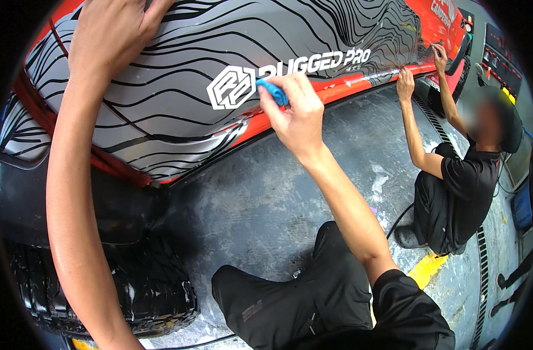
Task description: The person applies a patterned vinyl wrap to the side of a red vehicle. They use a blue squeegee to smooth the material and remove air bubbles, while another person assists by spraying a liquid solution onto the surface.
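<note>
My right hand point(297, 114) is closed on a bunched blue cloth point(272, 92). It presses the cloth to the car's side panel point(179, 70), beside a white hexagonal emblem point(231, 87) and white lettering. The panel is grey with wavy black lines and has a red lower edge. Higher up on the left, my left hand point(106, 38) is over the same side of the car. Its thumb points upward, but the upper frame edge cuts off the other fingers, so their shape is hidden.
A co-worker point(467, 181) in black crouches at right, both hands near the car's red lower edge. A big black tyre point(144, 286) stands at lower left under a dark wheel arch. The grey floor point(231, 192) has a drain grate point(481, 262) and a yellow marking point(428, 268).
</note>
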`<state>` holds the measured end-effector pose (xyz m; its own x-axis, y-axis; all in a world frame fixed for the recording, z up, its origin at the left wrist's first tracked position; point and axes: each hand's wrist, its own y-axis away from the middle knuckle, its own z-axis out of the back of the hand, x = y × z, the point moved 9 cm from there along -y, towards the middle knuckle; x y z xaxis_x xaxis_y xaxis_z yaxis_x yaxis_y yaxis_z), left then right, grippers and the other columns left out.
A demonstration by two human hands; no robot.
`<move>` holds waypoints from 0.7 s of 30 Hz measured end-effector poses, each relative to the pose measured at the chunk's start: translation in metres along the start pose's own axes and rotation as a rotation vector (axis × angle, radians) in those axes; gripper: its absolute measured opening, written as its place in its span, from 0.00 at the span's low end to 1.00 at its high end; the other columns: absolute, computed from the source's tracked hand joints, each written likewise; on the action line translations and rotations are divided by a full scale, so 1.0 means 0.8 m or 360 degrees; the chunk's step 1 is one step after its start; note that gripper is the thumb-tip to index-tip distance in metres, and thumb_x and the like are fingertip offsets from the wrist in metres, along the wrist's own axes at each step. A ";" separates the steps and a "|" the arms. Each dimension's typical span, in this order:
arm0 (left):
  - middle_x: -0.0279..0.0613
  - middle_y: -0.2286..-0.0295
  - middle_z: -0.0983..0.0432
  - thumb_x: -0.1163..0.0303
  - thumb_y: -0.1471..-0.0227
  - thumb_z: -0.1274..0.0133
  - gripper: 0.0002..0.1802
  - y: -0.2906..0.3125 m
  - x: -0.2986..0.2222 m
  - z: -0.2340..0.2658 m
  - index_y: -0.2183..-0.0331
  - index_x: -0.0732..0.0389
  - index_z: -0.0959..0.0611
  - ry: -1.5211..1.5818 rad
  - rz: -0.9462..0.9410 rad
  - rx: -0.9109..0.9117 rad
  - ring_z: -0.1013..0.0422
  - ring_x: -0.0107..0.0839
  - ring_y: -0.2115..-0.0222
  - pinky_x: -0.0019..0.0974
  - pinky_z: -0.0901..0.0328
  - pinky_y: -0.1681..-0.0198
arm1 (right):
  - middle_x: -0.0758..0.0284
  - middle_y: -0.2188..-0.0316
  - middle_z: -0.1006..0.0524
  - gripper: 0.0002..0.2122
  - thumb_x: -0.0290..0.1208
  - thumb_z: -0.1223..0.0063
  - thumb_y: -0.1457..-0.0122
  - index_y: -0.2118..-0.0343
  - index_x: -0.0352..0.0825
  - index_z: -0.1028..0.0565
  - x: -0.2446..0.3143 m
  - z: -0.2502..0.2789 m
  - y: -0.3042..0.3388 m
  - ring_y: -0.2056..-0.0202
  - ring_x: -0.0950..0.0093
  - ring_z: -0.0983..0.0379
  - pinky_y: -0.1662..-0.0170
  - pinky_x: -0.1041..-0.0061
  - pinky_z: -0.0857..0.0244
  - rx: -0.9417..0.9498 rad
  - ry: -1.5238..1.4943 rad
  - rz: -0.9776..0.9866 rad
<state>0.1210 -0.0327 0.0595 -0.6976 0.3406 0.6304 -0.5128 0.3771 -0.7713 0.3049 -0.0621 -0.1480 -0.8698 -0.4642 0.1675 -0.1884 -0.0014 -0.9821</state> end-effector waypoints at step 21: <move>0.48 0.35 0.32 0.57 0.33 0.50 0.23 0.002 0.000 -0.006 0.42 0.58 0.23 -0.0015 -0.0038 0.0011 0.39 0.47 0.30 0.54 0.51 0.24 | 0.62 0.67 0.21 0.08 0.23 0.30 0.40 0.60 0.31 0.18 -0.025 0.016 0.005 0.71 0.67 0.22 0.68 0.69 0.27 0.0086 0.0142 0.0083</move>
<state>0.1231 -0.0279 0.0587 -0.6898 0.3236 0.6477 -0.5327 0.3790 -0.7567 0.3272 -0.0645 -0.1564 -0.9154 -0.3841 0.1208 -0.1192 -0.0280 -0.9925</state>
